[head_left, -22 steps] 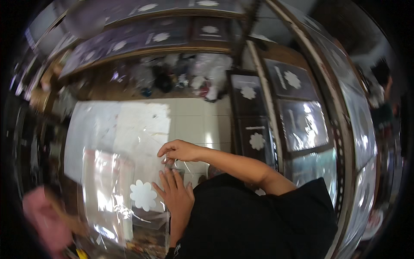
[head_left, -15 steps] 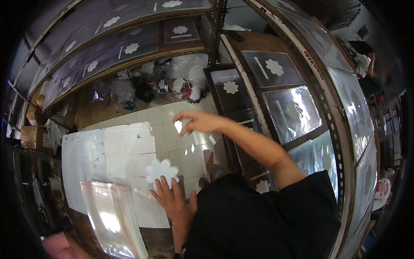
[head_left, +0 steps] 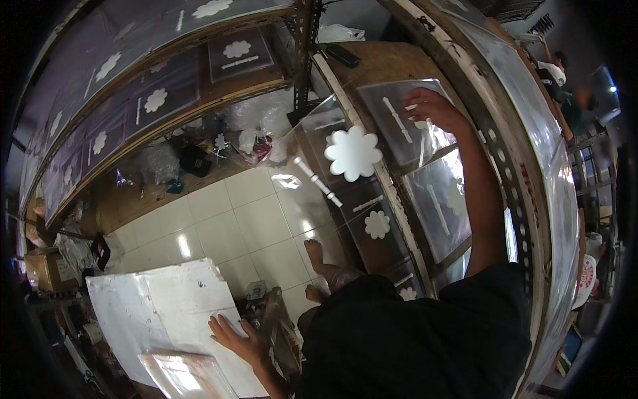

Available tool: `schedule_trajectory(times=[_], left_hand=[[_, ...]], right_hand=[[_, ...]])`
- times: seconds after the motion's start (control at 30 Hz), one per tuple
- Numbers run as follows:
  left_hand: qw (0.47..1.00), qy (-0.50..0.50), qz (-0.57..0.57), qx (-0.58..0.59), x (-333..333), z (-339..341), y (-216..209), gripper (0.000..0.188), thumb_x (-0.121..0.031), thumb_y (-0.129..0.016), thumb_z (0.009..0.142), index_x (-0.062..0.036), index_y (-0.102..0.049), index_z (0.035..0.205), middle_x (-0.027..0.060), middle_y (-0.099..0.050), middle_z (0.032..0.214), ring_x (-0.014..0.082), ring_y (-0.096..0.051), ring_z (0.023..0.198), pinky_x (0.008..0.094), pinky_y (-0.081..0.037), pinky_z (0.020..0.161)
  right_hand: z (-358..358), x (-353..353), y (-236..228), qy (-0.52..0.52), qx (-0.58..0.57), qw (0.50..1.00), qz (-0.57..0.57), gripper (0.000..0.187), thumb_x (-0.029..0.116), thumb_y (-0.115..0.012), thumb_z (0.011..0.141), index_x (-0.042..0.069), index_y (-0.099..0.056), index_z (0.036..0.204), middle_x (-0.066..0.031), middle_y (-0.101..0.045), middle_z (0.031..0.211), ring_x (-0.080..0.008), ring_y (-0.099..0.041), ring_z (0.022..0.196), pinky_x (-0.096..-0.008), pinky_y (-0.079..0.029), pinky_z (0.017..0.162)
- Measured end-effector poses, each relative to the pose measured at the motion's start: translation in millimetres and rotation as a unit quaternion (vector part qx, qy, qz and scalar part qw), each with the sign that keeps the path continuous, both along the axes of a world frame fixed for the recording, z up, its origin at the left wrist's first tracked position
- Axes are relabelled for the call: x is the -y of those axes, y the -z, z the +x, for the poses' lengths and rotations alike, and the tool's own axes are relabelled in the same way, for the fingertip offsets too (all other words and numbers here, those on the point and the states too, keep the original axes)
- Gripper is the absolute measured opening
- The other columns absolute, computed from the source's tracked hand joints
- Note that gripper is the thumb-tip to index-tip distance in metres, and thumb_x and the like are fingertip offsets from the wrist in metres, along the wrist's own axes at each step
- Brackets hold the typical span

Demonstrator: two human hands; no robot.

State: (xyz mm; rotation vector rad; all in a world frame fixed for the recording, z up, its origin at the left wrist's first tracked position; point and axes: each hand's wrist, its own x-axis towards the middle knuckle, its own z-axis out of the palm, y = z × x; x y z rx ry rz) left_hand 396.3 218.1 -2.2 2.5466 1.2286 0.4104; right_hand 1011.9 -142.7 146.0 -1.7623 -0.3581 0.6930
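Note:
A clear plastic sheet [head_left: 296,143] with a white scalloped flower shape [head_left: 353,153] and a narrow white strip [head_left: 318,181] hangs in the air over the tiled floor and the rack's edge. My right hand [head_left: 435,112] is raised over the rack on the right, fingers bent and apparently gripping the sheet's far edge; the exact contact is hard to see. Beneath that hand lies a similar sheet [head_left: 379,100] with its own flower and strip. My left hand [head_left: 236,338] is spread on the edge of a white board [head_left: 169,299], holding nothing.
A stack of clear plastic bags [head_left: 189,372] lies on the board. Shelves [head_left: 179,113] at left hold more flower sheets; the right rack's metal post [head_left: 495,146] stands close to my right arm. My bare foot [head_left: 322,259] shows below. A person [head_left: 555,73] is at the far right.
My right hand has moved right and away, to above the rack. The flower has left the board and is now up in the air with its sheet. My left hand no longer touches it.

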Motion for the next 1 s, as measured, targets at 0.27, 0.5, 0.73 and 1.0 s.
schedule_trajectory(times=[0.27,0.5,0.73,1.0], left_hand=[[0.986,-0.019,0.137,-0.093,-5,26,39,0.063,-0.044,-0.053,0.1,-0.0074,-0.042,0.149,0.0266,-0.036,0.155,0.0475,-0.036,0.141,0.0672,-0.025,0.112],[0.975,-0.013,0.178,-0.131,-6,27,41,0.061,-0.041,-0.053,0.099,-0.0044,-0.044,0.146,0.0271,-0.037,0.153,0.0464,-0.039,0.14,0.0651,-0.03,0.111],[0.973,-0.002,0.183,-0.138,-11,30,42,0.061,-0.041,-0.054,0.099,-0.0016,-0.043,0.145,0.0293,-0.039,0.151,0.0486,-0.04,0.137,0.0644,-0.033,0.109],[0.969,0.003,0.183,-0.166,-9,30,38,0.059,-0.041,-0.049,0.103,0.0004,-0.042,0.144,0.0295,-0.037,0.151,0.0488,-0.038,0.138,0.0641,-0.033,0.109]], right_hand=[[92,140,59,0.12,-0.006,0.991,-0.064,0.022,0.012,-0.056,0.093,0.012,-0.057,0.115,-0.0033,-0.064,0.119,-0.0166,-0.067,0.102,-0.0309,-0.051,0.086],[127,195,107,0.223,0.105,0.955,-0.168,0.017,0.009,-0.052,0.092,0.014,-0.061,0.106,-0.0023,-0.068,0.106,-0.0134,-0.07,0.087,-0.03,-0.05,0.071],[157,257,120,0.296,0.136,0.907,-0.266,0.029,0.02,-0.064,0.084,0.017,-0.061,0.112,0.0015,-0.066,0.104,-0.0119,-0.064,0.089,-0.0294,-0.048,0.071],[163,249,123,0.304,0.201,0.906,-0.215,0.022,0.005,-0.05,0.088,0.006,-0.067,0.103,-0.0044,-0.069,0.095,-0.0148,-0.068,0.08,-0.0271,-0.049,0.063]])
